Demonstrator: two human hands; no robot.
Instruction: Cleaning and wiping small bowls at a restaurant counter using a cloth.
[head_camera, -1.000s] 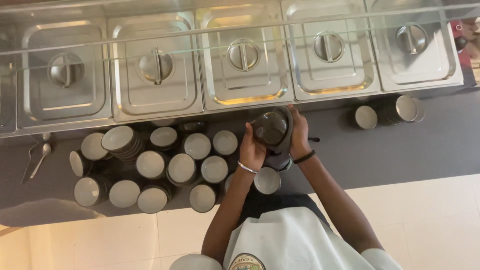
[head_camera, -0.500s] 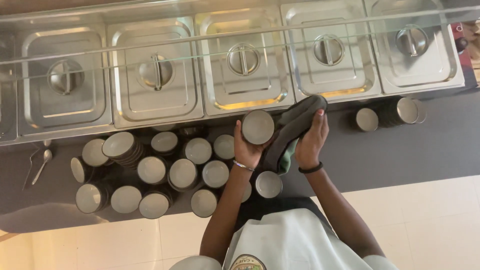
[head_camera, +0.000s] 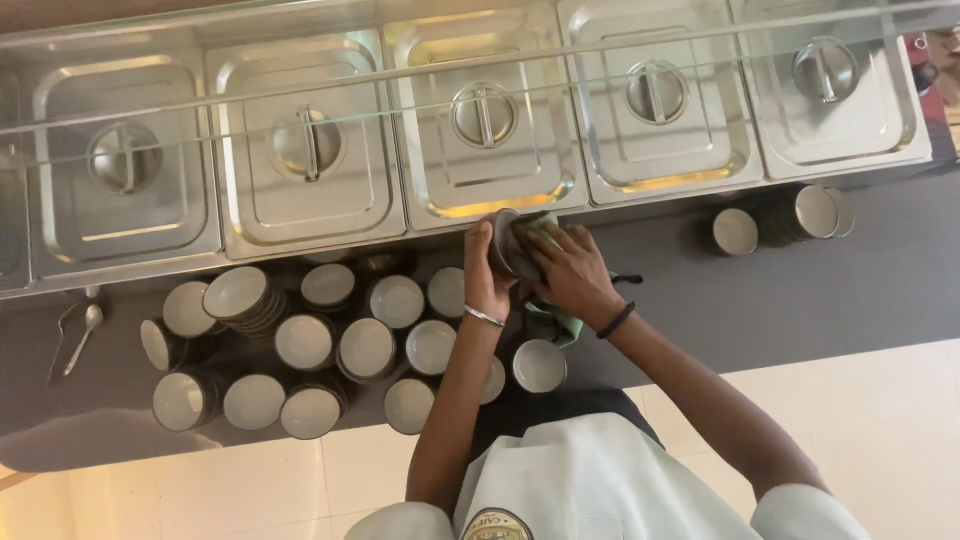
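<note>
My left hand (head_camera: 484, 272) grips a small dark round bowl (head_camera: 507, 245), tilted on its side above the dark counter (head_camera: 800, 290). Against that bowl my right hand (head_camera: 566, 272) presses a pale green cloth (head_camera: 560, 322), which hangs down below the palm. A thin bangle circles the left wrist and a dark band the right wrist. Just to the left of the hands, several similar dark bowls with light insides (head_camera: 366, 347) stand upside down or stacked on the counter.
A row of steel serving pans with lids (head_camera: 480, 120) runs along the back behind a glass guard. Two spoons (head_camera: 80, 335) lie at the far left. A few more bowls (head_camera: 735, 230) sit at the right.
The bowl has turned from showing its light underside to lying on edge. My right hand with the cloth has moved from beside the bowl onto it. Both hands have shifted slightly down.
</note>
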